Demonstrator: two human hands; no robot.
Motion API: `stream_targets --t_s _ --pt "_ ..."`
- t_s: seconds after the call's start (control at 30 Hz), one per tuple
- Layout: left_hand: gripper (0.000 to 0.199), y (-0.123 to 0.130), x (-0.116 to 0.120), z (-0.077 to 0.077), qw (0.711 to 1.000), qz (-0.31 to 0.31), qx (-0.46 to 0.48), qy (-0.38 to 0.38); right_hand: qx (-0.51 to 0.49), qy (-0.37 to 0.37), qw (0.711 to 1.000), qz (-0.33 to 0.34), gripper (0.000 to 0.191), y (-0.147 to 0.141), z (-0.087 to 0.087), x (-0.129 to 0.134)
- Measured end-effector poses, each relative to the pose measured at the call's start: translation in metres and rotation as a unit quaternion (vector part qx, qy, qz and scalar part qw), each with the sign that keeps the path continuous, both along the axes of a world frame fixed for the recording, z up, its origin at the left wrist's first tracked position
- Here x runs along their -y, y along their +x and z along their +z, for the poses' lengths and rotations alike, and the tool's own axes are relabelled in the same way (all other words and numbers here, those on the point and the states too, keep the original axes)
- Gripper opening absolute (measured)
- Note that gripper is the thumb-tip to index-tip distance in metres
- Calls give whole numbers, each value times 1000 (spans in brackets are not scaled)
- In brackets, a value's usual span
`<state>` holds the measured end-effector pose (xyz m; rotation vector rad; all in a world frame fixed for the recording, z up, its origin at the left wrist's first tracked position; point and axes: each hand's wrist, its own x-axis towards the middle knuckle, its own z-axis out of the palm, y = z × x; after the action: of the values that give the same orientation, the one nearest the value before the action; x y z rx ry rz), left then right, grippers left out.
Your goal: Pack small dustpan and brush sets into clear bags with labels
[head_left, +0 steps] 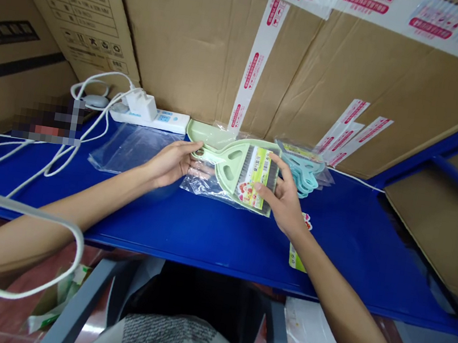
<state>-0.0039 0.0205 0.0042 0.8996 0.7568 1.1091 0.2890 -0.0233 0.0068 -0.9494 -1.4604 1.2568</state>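
Observation:
A light green dustpan with a brush nested in it (229,167) is between my two hands above the blue table (219,239). My left hand (175,162) pinches the handle end, thumb on top and fingers beneath. At the wide end, my right hand (287,197) grips the edge, its thumb resting on a printed card (256,178) that lies over the dark bristles. Clear plastic film (203,187) shows under the set. Behind it is another green dustpan (206,132). Several blue brush-and-dustpan pieces (304,174) lie beyond my right hand.
Flat clear bags (133,148) lie left of my left hand. A white power strip (171,121) with a plug and looping white cables (77,137) occupies the left side. One more printed card (297,259) sits under my right forearm. Taped cardboard (204,47) walls the back.

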Motion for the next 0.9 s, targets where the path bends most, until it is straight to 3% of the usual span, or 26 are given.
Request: stream_targets --t_s 0.07,0.2,0.27,0.33,0.43,0.63,0.9 --pt "21 0 0 1 1000 3 -2 5 -14 20 999 -35 85 2 -1 -5" --pt "20 2 2 2 1000 4 2 11 -61 48 981 -180 64 9 3 -18" --pt "20 3 4 1 1000 5 2 6 -82 -33 986 -140 54 11 9 -21" --pt "20 4 4 0 1000 11 3 1 -90 -125 987 -53 49 10 14 -19" --pt "21 6 5 -3 1000 17 3 -7 -94 -172 981 7 48 6 17 -15" --pt "22 5 4 -4 999 12 -10 -32 -93 -125 987 -46 42 14 15 -20" --pt "17 -1 -1 1 998 13 23 -51 -97 -108 986 -88 32 31 23 -24"
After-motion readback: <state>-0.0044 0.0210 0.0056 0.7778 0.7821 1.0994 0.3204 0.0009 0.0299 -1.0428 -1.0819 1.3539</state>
